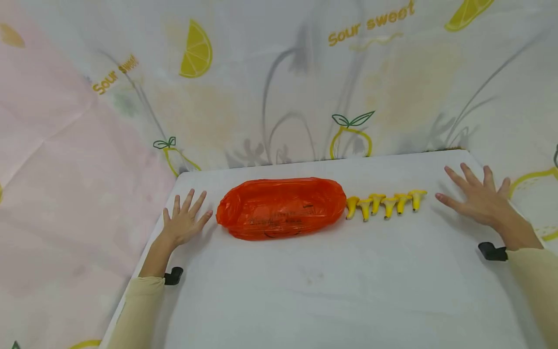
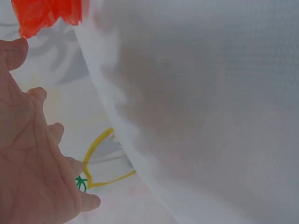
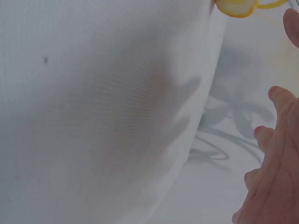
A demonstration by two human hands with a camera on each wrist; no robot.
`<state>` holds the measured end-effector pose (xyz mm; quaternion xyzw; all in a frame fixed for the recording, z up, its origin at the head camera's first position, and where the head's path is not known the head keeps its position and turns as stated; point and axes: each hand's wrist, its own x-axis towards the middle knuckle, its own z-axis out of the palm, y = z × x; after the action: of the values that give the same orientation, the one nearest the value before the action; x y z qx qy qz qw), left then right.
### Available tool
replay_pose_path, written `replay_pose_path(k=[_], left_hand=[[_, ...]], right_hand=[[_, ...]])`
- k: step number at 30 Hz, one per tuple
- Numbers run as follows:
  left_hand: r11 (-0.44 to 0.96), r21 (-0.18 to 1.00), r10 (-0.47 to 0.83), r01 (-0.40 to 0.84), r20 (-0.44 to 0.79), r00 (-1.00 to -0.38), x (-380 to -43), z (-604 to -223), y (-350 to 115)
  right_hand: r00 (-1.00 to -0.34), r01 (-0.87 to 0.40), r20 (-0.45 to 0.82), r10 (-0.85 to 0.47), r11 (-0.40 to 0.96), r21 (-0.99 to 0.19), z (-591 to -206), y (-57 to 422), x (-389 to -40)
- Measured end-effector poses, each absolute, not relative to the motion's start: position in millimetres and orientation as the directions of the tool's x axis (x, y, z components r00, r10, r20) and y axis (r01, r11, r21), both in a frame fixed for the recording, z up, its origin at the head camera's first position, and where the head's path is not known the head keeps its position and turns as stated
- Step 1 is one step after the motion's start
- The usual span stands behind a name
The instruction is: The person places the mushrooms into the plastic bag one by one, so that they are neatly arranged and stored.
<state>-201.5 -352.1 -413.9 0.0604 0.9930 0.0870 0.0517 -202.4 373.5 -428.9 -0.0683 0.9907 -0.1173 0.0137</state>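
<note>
An orange-red plastic bag [image 1: 283, 208] with dark print lies spread lengthwise on the white table, its rim forming an oval. Just right of it, several yellow mushrooms [image 1: 389, 207] with flared caps stand in a row, caps toward the back. My left hand [image 1: 182, 225] is held with fingers spread, left of the bag and apart from it; the left wrist view shows its palm [image 2: 32, 154] and a corner of the bag [image 2: 46, 14]. Off to the right of the mushrooms is my right hand [image 1: 481, 198], fingers spread and holding nothing. One mushroom [image 3: 237, 6] shows at the right wrist view's top edge.
The white table [image 1: 331, 291] ends at a back edge, where a curtain [image 1: 279, 87] printed with lemons and lettering hangs. Pinkish cloth [image 1: 52, 194] lies beyond the left edge. Black wrist mounts [image 1: 174, 276] show at both cuffs.
</note>
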Motion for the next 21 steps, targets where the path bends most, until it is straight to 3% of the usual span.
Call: replay_pose_path(k=[21], left_hand=[[0.976,0.189,0.130,0.112,-0.087,-0.988,-197.0,-409.5,-349.7]], right_hand=[[-0.988,-0.141,-0.028,-0.153,0.959,-0.247,-424.4,375.6,-202.6]])
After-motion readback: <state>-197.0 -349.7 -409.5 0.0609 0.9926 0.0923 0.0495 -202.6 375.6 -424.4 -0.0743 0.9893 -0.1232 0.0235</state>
